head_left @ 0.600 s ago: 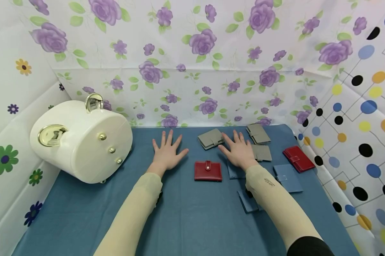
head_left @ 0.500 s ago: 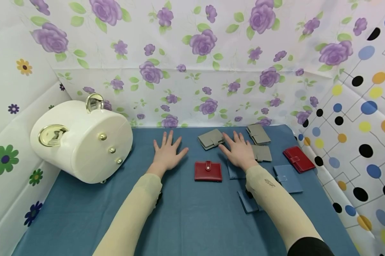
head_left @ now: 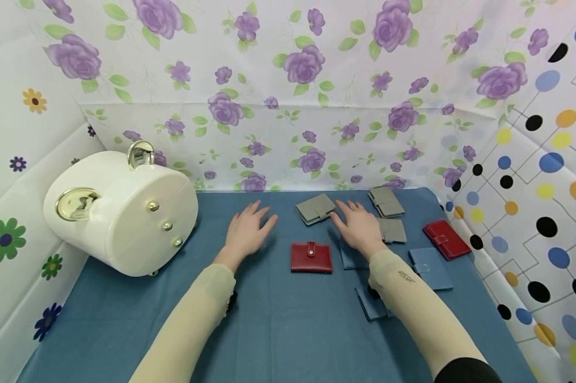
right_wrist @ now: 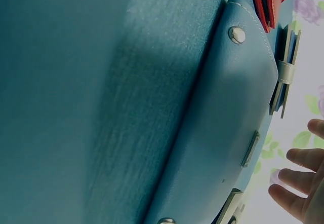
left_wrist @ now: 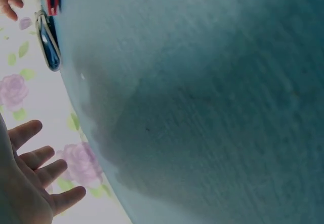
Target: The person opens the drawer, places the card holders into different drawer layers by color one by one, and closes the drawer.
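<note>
My left hand hovers over the blue cloth, fingers loosely bent, holding nothing; its fingers also show in the left wrist view. Holding nothing either, my right hand is among the wallets, fingers relaxed, close to a grey wallet. Between the hands lies a red wallet with a snap tab. A blue wallet is partly hidden under the right hand, and another blue wallet sticks out beside the forearm. In the right wrist view a blue wallet with a metal snap fills the middle.
At left lies a large white rounded object with gold studs and a gold ring. Two more grey wallets, one at the back, a blue wallet and a red wallet lie to the right. Patterned sheets enclose the table.
My left hand has lifted, its spread fingers now closer together and bent, and its forearm has shifted slightly left. The right hand's fingers have also bent a little. The wallets stay put.
</note>
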`<action>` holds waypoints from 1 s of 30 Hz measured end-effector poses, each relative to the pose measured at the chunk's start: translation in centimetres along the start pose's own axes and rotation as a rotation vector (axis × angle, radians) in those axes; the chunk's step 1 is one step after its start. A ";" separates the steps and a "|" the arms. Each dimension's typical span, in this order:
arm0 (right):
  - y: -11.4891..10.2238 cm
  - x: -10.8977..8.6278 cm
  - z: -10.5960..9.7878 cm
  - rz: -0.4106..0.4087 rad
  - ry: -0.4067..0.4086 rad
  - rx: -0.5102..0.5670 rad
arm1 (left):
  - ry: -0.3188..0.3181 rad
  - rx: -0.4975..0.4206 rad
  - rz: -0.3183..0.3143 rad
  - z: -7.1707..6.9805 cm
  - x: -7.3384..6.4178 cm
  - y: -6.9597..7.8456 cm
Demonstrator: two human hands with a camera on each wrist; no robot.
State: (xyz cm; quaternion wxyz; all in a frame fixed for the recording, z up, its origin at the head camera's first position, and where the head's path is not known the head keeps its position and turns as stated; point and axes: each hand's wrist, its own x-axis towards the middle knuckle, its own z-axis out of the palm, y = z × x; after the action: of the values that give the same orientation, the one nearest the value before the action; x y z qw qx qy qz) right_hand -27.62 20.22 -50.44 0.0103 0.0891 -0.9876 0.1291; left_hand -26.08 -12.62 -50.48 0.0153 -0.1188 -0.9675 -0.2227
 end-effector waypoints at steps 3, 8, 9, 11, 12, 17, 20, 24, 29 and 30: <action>0.1 -0.1 -0.2 0.017 0.011 0.022 | 0.039 -0.024 0.010 -0.5 -0.3 0.0; 0.5 -0.1 -0.2 0.044 0.022 0.045 | 0.075 -0.066 0.008 -1.3 -0.9 -0.1; 0.6 -0.1 -0.3 0.046 0.023 0.046 | 0.080 -0.073 0.007 -1.4 -1.1 -0.1; 0.8 -0.1 -0.3 0.047 0.023 0.050 | 0.093 -0.086 0.008 -1.7 -1.4 -0.1; 0.9 -0.1 -0.3 0.047 0.023 0.051 | 0.101 -0.093 0.012 -1.8 -1.5 -0.1; 1.4 -0.5 -0.7 0.048 0.020 0.079 | 0.129 -0.114 0.015 -2.1 -2.2 -0.3; 1.7 -0.9 -0.9 0.045 0.028 0.090 | 0.132 -0.123 -0.003 -2.4 -2.7 -0.5; 1.8 -1.4 -1.2 0.049 0.013 0.117 | 0.127 -0.148 -0.025 -2.8 -3.3 -1.0; 1.8 -1.8 -1.8 0.048 -0.025 0.149 | 0.127 -0.167 -0.033 -3.1 -4.3 -2.0; 1.8 -1.8 -1.9 0.044 -0.026 0.153 | 0.131 -0.172 -0.035 -3.2 -4.6 -2.3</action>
State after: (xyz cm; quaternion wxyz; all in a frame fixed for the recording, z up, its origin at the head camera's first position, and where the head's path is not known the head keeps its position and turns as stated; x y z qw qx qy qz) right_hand -26.14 22.76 -49.10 -0.0124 0.0695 -0.9766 0.2031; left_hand -22.28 -17.03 -48.92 0.0645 -0.0878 -0.9437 -0.3124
